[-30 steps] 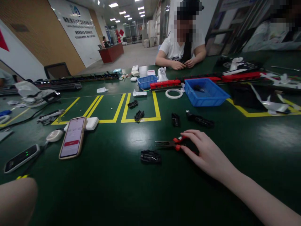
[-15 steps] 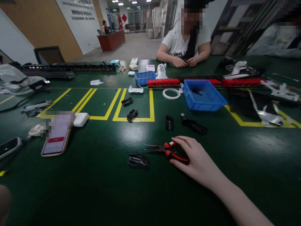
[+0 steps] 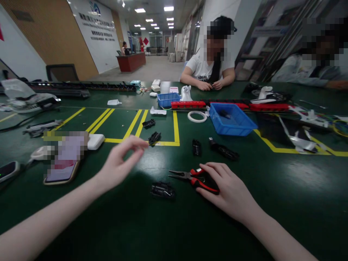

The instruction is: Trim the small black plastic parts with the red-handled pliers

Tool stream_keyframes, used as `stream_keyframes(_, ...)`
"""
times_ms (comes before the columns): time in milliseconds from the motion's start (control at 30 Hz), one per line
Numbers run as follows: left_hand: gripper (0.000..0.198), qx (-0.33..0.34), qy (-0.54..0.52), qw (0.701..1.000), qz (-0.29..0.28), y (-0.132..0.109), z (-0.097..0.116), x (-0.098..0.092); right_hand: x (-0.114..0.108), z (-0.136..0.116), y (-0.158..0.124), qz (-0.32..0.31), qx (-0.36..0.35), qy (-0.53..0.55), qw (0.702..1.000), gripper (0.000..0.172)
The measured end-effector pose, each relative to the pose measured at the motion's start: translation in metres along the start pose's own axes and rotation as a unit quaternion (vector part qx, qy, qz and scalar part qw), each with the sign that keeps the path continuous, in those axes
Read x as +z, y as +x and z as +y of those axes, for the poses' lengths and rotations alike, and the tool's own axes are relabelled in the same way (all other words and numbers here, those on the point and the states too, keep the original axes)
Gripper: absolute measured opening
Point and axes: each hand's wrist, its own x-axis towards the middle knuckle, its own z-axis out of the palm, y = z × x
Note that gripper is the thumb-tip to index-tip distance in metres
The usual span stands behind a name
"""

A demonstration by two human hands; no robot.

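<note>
My right hand [image 3: 228,190] is wrapped round the red and black handles of the needle-nose pliers [image 3: 187,175], whose slim jaws point left just over the table. My left hand [image 3: 122,161] holds nothing; its thumb and fingers are apart, and the fingertips reach toward a small black plastic part [image 3: 154,138] by the yellow tape. Left of and below the plier jaws lies a larger black part [image 3: 163,190]. Beyond the pliers are an upright-looking black piece [image 3: 196,148] and a longer black piece [image 3: 224,149] with a light tip. Another black part [image 3: 148,124] lies inside the taped box.
A blue bin [image 3: 231,121] with a dark item inside stands beyond the pliers, beside a white tape roll [image 3: 197,116]. On the left lie a phone [image 3: 63,170] and a white case [image 3: 95,141]. Red strips [image 3: 188,104] cross the table. Another person [image 3: 210,72] sits opposite.
My left hand has come in from the lower left and reached out over the table. My right hand still holds the pliers in about the same place. The view has tilted up slightly.
</note>
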Motion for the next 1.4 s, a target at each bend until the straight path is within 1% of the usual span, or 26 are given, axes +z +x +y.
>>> stream_keyframes(67,0.02,0.011,-0.008,0.995,-0.097,-0.008,-0.003,0.014,-0.001,-0.003,0.0,0.009,-0.001,-0.004,1.0,0.051)
stream_keyframes(133,0.029,0.03,-0.008,0.979,-0.201,-0.014,-0.004,0.027,-0.001,-0.004,0.0,0.015,0.001,-0.009,1.0,0.048)
stream_keyframes(167,0.035,0.039,-0.003,0.971,-0.236,-0.015,-0.005,0.032,-0.001,-0.005,0.0,0.017,0.006,-0.01,1.0,0.047)
stream_keyframes(200,0.042,0.062,0.015,0.963,-0.261,-0.017,-0.006,0.035,-0.001,-0.004,0.0,0.016,0.013,-0.01,1.0,0.047)
stream_keyframes(267,0.05,0.094,0.051,0.954,-0.28,-0.017,-0.007,0.038,0.0,-0.004,0.0,0.024,0.021,-0.013,0.999,0.048)
stream_keyframes(333,0.053,0.114,0.081,0.948,-0.287,-0.017,-0.009,0.039,0.002,-0.005,0.0,0.014,0.029,-0.014,0.999,0.049)
stream_keyframes(400,0.051,0.132,0.104,0.939,-0.299,-0.017,-0.01,0.04,0.004,-0.006,0.0,-0.005,0.042,-0.007,0.999,0.052)
stream_keyframes(467,0.044,0.147,0.119,0.93,-0.315,-0.017,-0.011,0.042,0.006,-0.009,0.0,-0.011,0.05,0.009,0.999,0.053)
stream_keyframes(533,0.038,0.139,0.124,0.93,-0.316,-0.017,-0.013,0.045,0.006,-0.011,0.0,-0.018,0.055,0.02,0.998,0.047)
stream_keyframes(633,0.032,0.11,0.114,0.943,-0.294,-0.014,-0.017,0.046,0.005,-0.014,0.002,-0.023,0.049,0.019,0.998,0.037)
stream_keyframes(733,0.03,0.086,0.085,0.954,-0.276,-0.005,-0.023,0.044,0.002,-0.011,0.005,-0.005,0.011,-0.016,1.0,0.042)
stream_keyframes(833,0.028,0.055,0.033,0.965,-0.256,0.009,-0.03,0.045,-0.001,-0.002,0.007,0.023,-0.056,-0.075,0.995,0.05)
stream_keyframes(900,0.023,0.03,-0.002,0.971,-0.239,0.017,-0.033,0.048,-0.002,0.006,0.007,0.043,-0.067,-0.105,0.991,0.049)
stream_keyframes(967,0.017,0.012,-0.033,0.975,-0.218,0.023,-0.034,0.053,-0.002,0.012,0.005,0.051,-0.054,-0.109,0.991,0.048)
stream_keyframes(1033,0.013,-0.002,-0.053,0.977,-0.207,0.025,-0.034,0.056,-0.002,0.016,0.002,0.057,-0.028,-0.088,0.994,0.047)
stream_keyframes(1133,0.011,-0.004,-0.066,0.975,-0.212,0.025,-0.032,0.056,-0.001,0.017,-0.001,0.07,0.017,-0.051,0.996,0.044)
stream_keyframes(1200,0.011,0.001,-0.066,0.973,-0.223,0.024,-0.031,0.053,0.0,0.016,-0.001,0.081,0.031,-0.044,0.995,0.043)
stream_keyframes(1300,0.01,0.005,-0.063,0.97,-0.237,0.023,-0.031,0.05,0.003,0.013,0.0,0.104,0.014,-0.044,0.994,0.045)
stream_keyframes(1400,0.01,0.011,-0.07,0.971,-0.23,0.023,-0.033,0.051,0.004,0.01,0.0,0.111,-0.024,-0.045,0.992,0.048)
